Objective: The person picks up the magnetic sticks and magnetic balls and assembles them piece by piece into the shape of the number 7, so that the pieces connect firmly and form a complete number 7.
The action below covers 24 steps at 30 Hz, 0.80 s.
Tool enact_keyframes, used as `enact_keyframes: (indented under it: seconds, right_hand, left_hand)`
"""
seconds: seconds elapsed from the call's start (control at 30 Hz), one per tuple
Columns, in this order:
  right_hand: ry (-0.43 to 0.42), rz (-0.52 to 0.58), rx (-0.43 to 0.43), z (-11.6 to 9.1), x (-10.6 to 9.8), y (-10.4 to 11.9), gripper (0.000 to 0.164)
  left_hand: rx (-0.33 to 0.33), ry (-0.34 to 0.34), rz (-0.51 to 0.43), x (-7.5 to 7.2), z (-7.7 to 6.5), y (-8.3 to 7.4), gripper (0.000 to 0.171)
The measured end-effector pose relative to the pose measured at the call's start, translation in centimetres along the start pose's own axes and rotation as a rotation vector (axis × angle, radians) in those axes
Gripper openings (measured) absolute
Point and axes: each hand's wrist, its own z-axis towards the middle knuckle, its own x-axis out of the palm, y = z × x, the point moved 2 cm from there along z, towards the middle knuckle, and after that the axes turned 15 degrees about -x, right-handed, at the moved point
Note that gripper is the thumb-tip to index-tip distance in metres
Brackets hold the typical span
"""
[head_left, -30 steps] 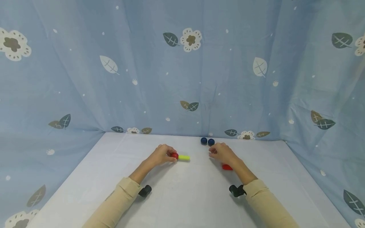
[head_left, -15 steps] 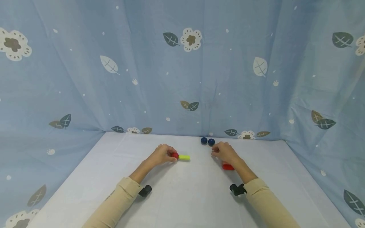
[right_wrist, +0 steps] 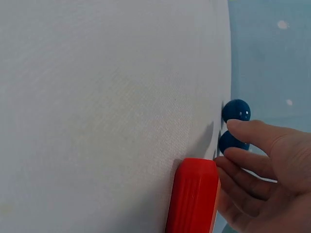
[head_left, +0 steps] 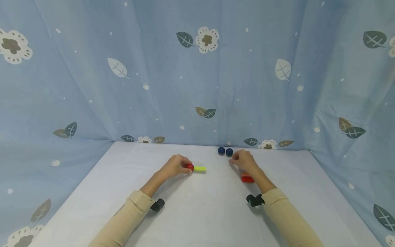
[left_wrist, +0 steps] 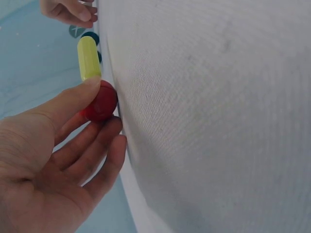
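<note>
My left hand pinches a glossy red ball between thumb and fingers, low over the white table. From the ball's right side a short yellow stick extends; in the left wrist view it meets the ball at my thumb tip. Whether the two are joined I cannot tell. My right hand hovers with loosely bent fingers just to the near right of two dark blue balls. Nothing shows between its thumb and fingers. A red fluted bar lies below that hand, with a paler orange strip along it.
The white table meets a blue patterned curtain behind the blue balls, and the curtain also closes in both sides. Black wrist mounts jut inward from both sleeves.
My right hand has shifted slightly toward the back of the table and right, showing more of the red bar. The left hand keeps its hold on the red ball. The head view has tilted a little.
</note>
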Motion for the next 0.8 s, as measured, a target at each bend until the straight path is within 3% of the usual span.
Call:
enact_keyframes:
  seconds: [0.33,0.8]
  right_hand:
    - [-0.048,0.021,0.057,0.6,-0.1,0.0,0.048]
    - [-0.051,0.061,0.105,1.8,0.1,0.1,0.06]
  left_hand:
    - [0.008,0.002,-0.007,-0.1,-0.2,-0.2,0.031]
    - [-0.007,0.006,-0.019,0.0,0.0,0.0,0.032]
